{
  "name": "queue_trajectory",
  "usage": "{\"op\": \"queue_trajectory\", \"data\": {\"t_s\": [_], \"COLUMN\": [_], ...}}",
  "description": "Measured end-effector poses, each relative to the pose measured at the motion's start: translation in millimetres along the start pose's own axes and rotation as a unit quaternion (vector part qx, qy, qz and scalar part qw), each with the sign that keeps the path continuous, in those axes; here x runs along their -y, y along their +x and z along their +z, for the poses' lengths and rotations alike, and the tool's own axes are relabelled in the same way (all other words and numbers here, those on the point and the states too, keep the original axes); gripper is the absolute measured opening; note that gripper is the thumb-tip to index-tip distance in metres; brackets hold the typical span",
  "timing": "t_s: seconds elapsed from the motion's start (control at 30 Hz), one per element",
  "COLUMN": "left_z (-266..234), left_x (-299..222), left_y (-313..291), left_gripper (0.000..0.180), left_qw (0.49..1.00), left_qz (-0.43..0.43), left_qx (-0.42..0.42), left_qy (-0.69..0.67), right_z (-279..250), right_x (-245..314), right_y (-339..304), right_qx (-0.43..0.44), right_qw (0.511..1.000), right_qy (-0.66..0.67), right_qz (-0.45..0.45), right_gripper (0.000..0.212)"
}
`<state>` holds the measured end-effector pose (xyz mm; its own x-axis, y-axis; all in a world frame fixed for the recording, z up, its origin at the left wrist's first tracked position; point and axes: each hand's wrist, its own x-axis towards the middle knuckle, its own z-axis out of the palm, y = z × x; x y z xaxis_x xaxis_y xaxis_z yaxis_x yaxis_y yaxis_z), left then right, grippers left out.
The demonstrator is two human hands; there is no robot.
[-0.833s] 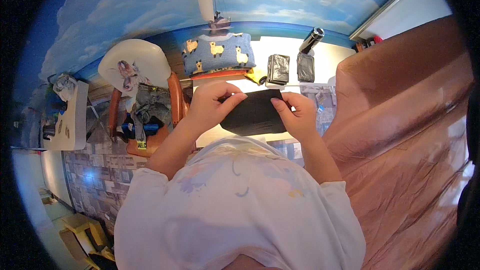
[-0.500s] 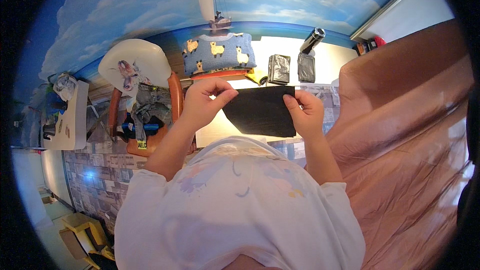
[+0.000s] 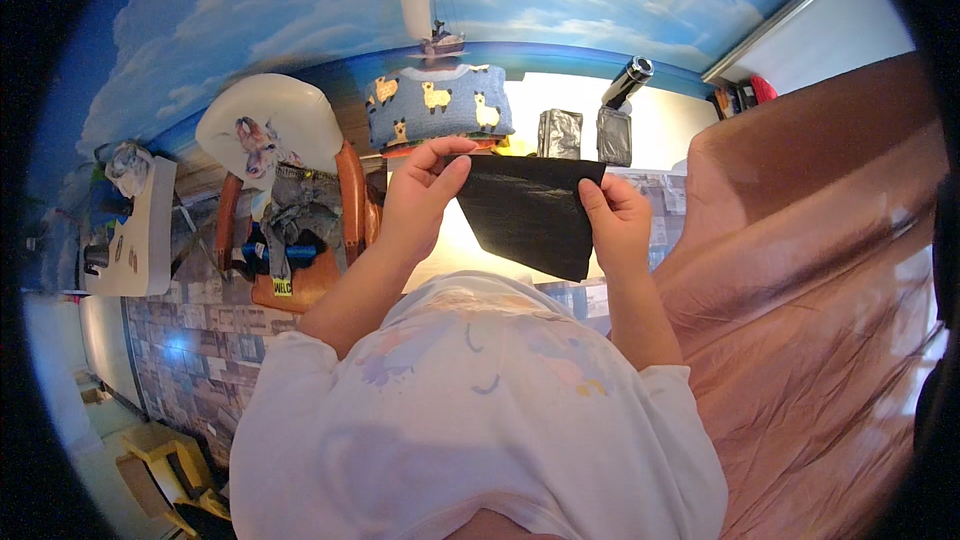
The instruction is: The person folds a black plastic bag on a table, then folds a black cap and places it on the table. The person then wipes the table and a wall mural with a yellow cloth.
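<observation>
Both of my hands hold up a flat black sheet (image 3: 527,210) in front of my chest. My left hand (image 3: 423,198) pinches its upper left corner between thumb and fingers. My right hand (image 3: 617,222) grips its right edge. The sheet hangs stretched between them, above a pale tabletop (image 3: 452,245). My white printed shirt (image 3: 470,410) fills the lower part of the view.
On the table behind lie a blue jumper with llama figures (image 3: 437,105), two dark grey packets (image 3: 560,133), and a black torch (image 3: 627,82). A wooden chair (image 3: 300,230) heaped with clothes stands at left. A brown curtain (image 3: 830,280) hangs at right.
The black sheet was bunched and curved between my hands; now it is spread out flat and lifted higher, with my hands pulled further apart.
</observation>
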<state>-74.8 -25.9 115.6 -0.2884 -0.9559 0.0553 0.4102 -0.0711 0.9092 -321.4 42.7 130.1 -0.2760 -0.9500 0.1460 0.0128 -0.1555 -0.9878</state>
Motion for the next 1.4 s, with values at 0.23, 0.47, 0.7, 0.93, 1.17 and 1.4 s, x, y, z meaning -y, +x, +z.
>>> {"op": "queue_trajectory", "data": {"t_s": [0.23,0.47,0.7,0.93,1.17,1.4], "left_z": [1.4,-1.9,14.6,7.0,9.3,-2.6], "left_x": [0.1,-9.2,-2.6,1.8,-12.3,-9.9], "left_y": [-1.9,0.6,-12.2,-8.5,-12.7,-10.4], "left_gripper": [0.021,0.029,0.050,0.040,0.044,0.040], "left_qw": [0.995,0.993,0.989,0.994,0.975,0.969], "left_qz": [0.054,0.045,-0.099,-0.090,-0.193,-0.179], "left_qx": [-0.074,-0.033,0.084,0.015,0.042,0.071], "left_qy": [0.038,-0.103,0.071,0.067,0.098,0.156], "right_z": [-2.1,-3.2,-6.2,-13.8,-13.7,-18.7], "right_x": [-6.5,0.7,-1.2,-6.9,-6.1,-10.8], "right_y": [-4.9,-5.4,4.6,4.9,0.9,4.0], "right_qx": [0.014,-0.015,-0.019,0.120,0.108,0.113], "right_qw": [0.999,0.998,0.984,0.977,0.980,0.979], "right_qy": [-0.023,0.047,0.159,0.042,0.061,0.028], "right_qz": [-0.045,-0.031,0.079,0.169,0.153,0.164], "right_gripper": [0.017,0.015,0.020,0.028,0.024,0.013]}}
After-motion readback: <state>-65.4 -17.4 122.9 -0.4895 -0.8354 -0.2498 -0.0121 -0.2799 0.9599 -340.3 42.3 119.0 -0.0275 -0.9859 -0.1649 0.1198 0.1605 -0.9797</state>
